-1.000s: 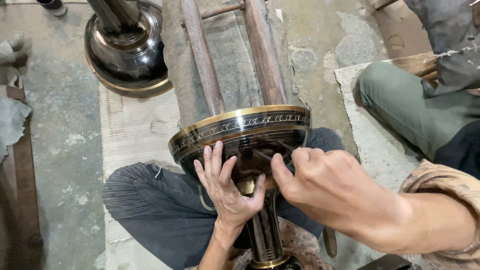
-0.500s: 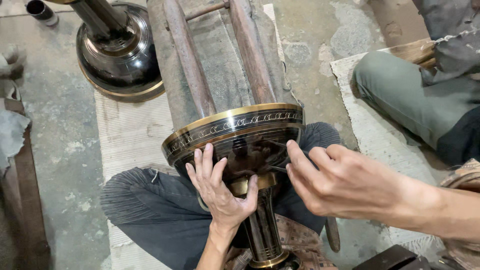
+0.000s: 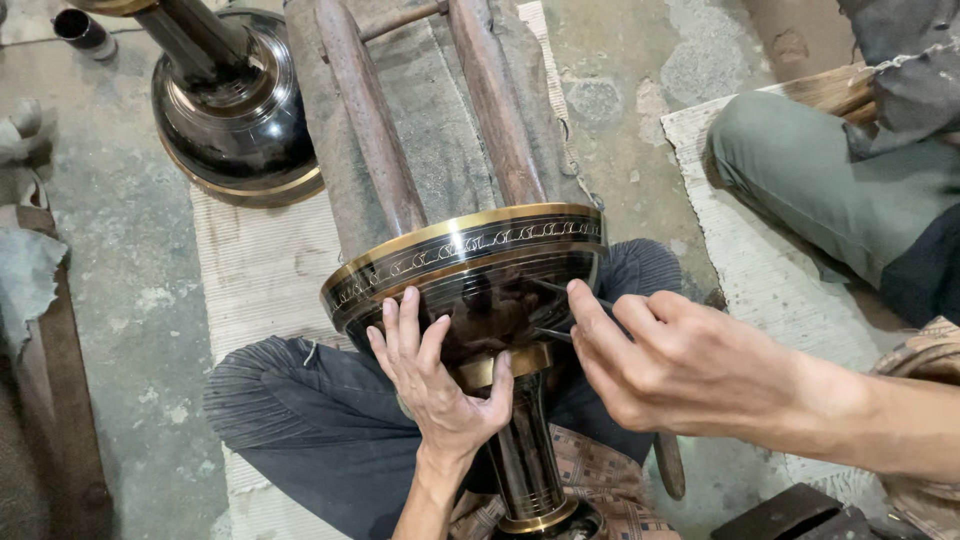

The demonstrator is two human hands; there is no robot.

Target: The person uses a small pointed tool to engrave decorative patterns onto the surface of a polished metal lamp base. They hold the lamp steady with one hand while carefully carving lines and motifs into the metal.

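A black metal goblet-shaped vase [image 3: 470, 290] with gold bands and an engraved rim strip lies tilted over my lap, its rim resting against a cloth-wrapped wooden frame [image 3: 430, 120]. My left hand [image 3: 435, 385] cups the underside of the bowl and the gold collar on the stem. Beside the bowl's right flank, my right hand [image 3: 680, 365] pinches a thin dark engraving tool [image 3: 560, 315], whose tip touches the black surface.
A second black and gold vase [image 3: 230, 110] stands at the upper left on the concrete floor. Another person's legs in green trousers [image 3: 830, 190] sit on a mat at the right. A woven mat [image 3: 255, 270] lies under me. A dark block [image 3: 790, 515] sits at the bottom right.
My right hand has drawn back to the right of the bowl, showing the thin tool. The view has shifted slightly. My left hand keeps its hold under the bowl.
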